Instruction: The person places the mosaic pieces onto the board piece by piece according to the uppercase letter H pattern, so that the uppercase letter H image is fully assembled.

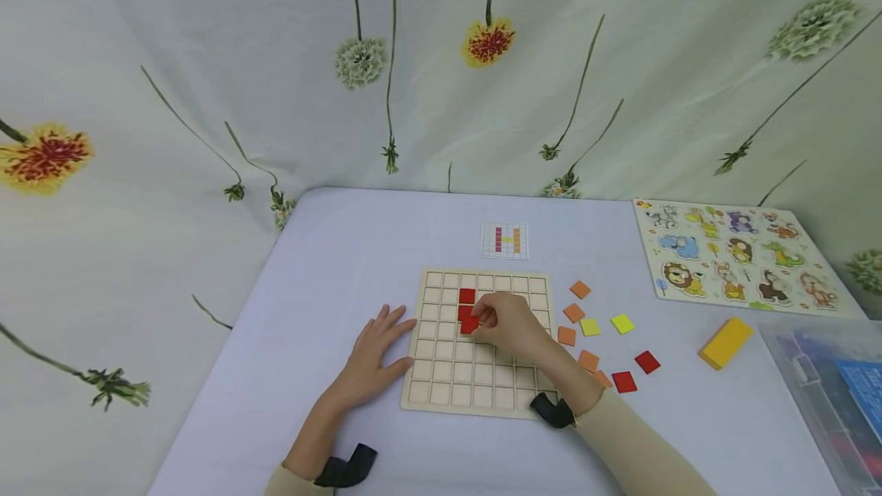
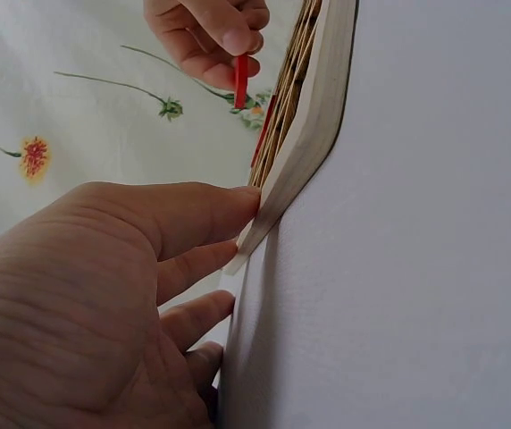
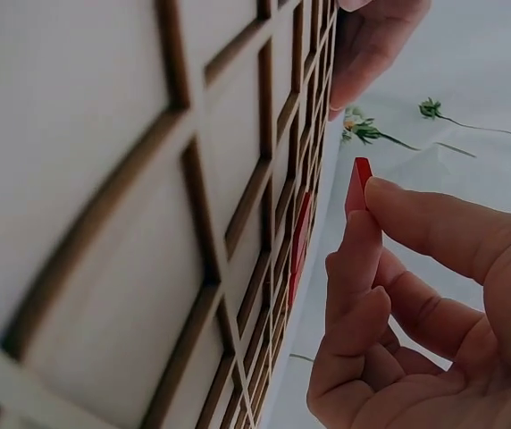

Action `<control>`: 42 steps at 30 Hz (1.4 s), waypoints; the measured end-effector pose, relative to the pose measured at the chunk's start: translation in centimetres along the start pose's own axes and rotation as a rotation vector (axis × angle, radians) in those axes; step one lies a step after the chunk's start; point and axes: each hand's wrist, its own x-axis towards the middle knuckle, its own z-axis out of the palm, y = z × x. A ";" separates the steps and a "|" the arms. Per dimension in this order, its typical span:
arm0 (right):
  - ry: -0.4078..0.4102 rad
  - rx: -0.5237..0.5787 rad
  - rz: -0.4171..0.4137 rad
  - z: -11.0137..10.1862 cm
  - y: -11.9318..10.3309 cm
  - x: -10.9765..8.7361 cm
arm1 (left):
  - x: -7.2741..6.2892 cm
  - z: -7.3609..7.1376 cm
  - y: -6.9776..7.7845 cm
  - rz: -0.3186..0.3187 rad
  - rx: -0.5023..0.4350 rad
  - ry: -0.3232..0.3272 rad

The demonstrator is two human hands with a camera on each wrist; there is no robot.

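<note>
A wooden grid board lies on the white table. My right hand is above its middle and pinches a red square tile between thumb and index finger. In the right wrist view the tile is tilted and raised off the board. Two more red tiles sit in one column of the grid, partly overlapped by the hand and held tile in the head view. My left hand lies by the board's left edge with fingers spread. Its thumb touches the board's side in the left wrist view.
Right of the board are scattered orange tiles, yellow tiles and red tiles. A small pattern card lies behind it. Farther right are a yellow block, an animal puzzle board and a clear plastic box.
</note>
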 end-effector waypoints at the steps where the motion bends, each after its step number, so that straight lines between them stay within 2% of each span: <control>1: -0.005 -0.010 0.003 0.1 0.0 0.1 | 0.0 0.0 0.0 0.001 -0.002 0.001; 6: -0.038 -0.033 0.018 0.5 -0.1 0.5 | -0.1 0.0 0.0 0.014 0.005 0.013; 12: -0.060 -0.068 -0.003 0.9 0.0 0.7 | -0.2 0.0 0.2 0.031 -0.008 0.029; 21: -0.050 -0.067 -0.019 0.9 0.0 0.6 | 0.0 0.1 0.1 0.015 -0.009 0.017; 26: -0.023 -0.055 -0.021 0.2 -0.3 -0.2 | 0.0 0.2 -0.1 0.008 -0.008 0.010; 30: 0.026 -0.036 -0.040 -1.6 0.0 -2.0 | 0.1 0.3 -0.2 0.000 0.002 0.008; 35: 0.153 -0.038 -0.168 -4.7 1.8 -5.4 | 0.2 0.4 -0.2 0.003 0.012 0.009; 38: 0.241 -0.076 -0.235 -6.6 3.3 -7.7 | 0.1 0.5 -0.3 0.010 0.011 0.013; 40: 0.292 -0.108 -0.223 -7.7 4.4 -9.2 | 0.1 0.6 -0.5 0.016 0.011 0.018; 42: 0.334 -0.138 -0.173 -8.8 5.5 -10.7 | 0.0 0.6 -0.6 0.019 0.015 0.019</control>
